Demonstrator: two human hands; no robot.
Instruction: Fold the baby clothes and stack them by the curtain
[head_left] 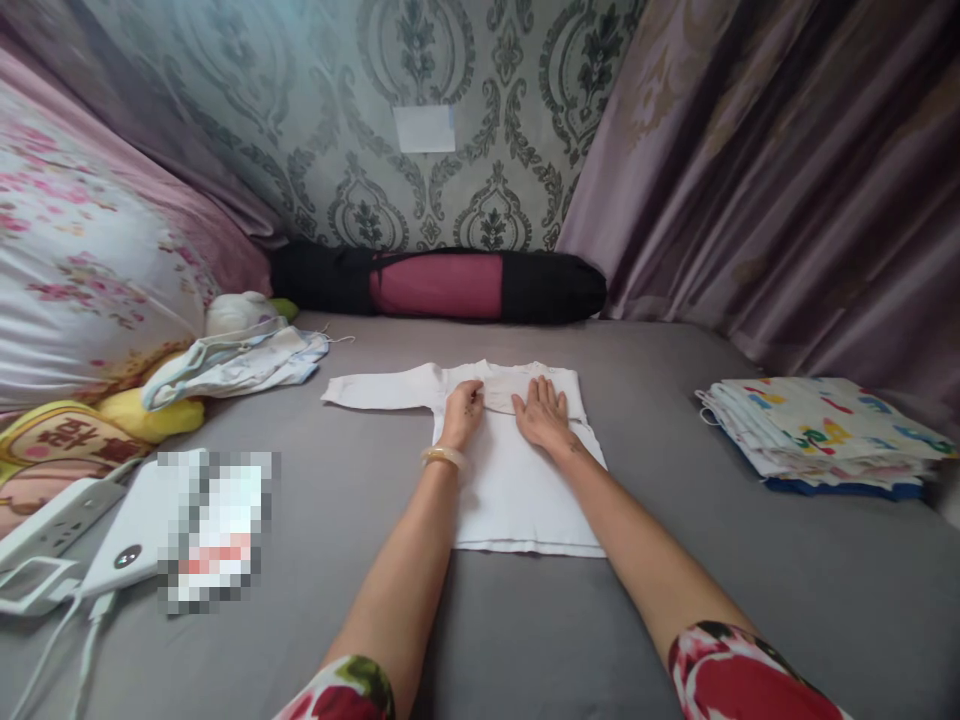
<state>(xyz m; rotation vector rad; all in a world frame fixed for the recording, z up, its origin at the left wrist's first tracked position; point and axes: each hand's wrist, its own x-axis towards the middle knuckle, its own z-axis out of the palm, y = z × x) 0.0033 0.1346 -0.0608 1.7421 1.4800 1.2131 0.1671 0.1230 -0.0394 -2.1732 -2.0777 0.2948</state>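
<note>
A small white long-sleeved shirt [525, 490] lies spread on the grey bed sheet. Its left sleeve [382, 390] stretches out to the side, while the other sleeve is folded across the chest. My left hand [465, 412], with a pale bangle [444, 457] at the wrist, has its fingers curled together at the end of the folded sleeve, pinching the cloth. Flat on that same sleeve, near the shoulder, rests my right hand [544, 412] with its fingers stretched out. The palm hides part of the cloth beneath it.
On the right sits a stack of folded clothes [832, 430]. To the left are a crumpled light garment [240, 362], plush toys [150, 415], a power strip [60, 520] and a white power bank [150, 520] with cables. A black and maroon long bag [439, 283] lies along the wall.
</note>
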